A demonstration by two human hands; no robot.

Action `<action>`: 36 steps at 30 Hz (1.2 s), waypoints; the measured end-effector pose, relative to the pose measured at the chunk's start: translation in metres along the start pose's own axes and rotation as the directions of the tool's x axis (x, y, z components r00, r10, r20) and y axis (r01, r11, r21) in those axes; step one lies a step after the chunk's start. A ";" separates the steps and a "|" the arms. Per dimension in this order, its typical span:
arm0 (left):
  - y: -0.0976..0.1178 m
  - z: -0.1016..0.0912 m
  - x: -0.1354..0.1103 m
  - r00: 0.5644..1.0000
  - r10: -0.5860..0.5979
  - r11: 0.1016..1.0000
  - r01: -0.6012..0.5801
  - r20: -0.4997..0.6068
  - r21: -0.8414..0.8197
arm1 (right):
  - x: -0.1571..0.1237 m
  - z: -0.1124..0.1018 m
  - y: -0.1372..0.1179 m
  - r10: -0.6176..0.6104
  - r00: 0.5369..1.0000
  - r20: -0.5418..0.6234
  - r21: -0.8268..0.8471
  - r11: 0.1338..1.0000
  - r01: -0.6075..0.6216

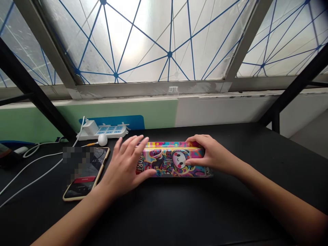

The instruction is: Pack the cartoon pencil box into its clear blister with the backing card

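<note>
- At frame centre, patterned box (169,164) looks closed; handling seems begun, remainder unclear.
- Left grip (125,167): spread wide, seemingly without hold.
- Right grip (211,152): clasping box's right end.

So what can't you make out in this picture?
Box: in the head view, its left end and part of the lettering there are hidden behind the left-hand grip; its underside rests out of sight.
Phone: in the head view, its upper screen is blurred by a pixelated patch.
Dark thing: in the head view, cut off by the left edge.
Outdoors: in the head view, hidden by the cloudy window.
</note>
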State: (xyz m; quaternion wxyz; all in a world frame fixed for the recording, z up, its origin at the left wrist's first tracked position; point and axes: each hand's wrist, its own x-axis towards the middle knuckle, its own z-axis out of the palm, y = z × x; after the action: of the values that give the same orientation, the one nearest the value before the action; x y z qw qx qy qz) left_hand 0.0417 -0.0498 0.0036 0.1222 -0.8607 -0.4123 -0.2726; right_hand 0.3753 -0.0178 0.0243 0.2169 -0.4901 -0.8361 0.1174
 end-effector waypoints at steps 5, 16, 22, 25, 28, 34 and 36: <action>-0.020 -0.011 0.001 0.994 -0.062 0.997 0.058 -0.094 -0.047 | -0.011 0.001 -0.013 -0.232 0.950 -0.207 -0.185 0.963 0.195; -0.020 -0.009 -0.005 0.984 0.176 0.984 -0.176 0.040 0.014 | -0.026 0.030 -0.023 -0.460 0.880 -0.118 -0.490 0.798 0.352; -0.018 -0.011 -0.003 0.977 0.157 0.986 -0.163 0.142 0.030 | -0.022 0.039 -0.029 -0.416 0.909 -0.034 -0.454 0.816 0.357; -0.015 -0.011 -0.001 0.962 0.162 0.986 -0.164 0.220 -0.006 | -0.020 0.041 -0.028 -0.393 0.919 -0.011 -0.400 0.845 0.356; -0.012 -0.009 0.000 0.956 0.136 0.991 -0.134 0.260 -0.025 | -0.020 0.045 -0.027 -0.397 0.917 0.028 -0.374 0.847 0.378; -0.015 0.003 -0.006 0.920 -0.031 0.990 0.081 0.391 -0.114 | -0.021 0.052 -0.026 -0.386 0.918 0.086 -0.348 0.852 0.391; -0.017 0.007 -0.008 0.881 -0.094 0.978 0.168 0.464 -0.122 | -0.021 0.051 -0.026 -0.373 0.924 0.090 -0.335 0.862 0.381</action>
State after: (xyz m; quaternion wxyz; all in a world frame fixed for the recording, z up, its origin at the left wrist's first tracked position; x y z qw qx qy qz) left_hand 0.0266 -0.0411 -0.0069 -0.0655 -0.8775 -0.4638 -0.1027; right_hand 0.3396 -0.0483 -0.0151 0.1369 -0.3465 -0.9253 -0.0705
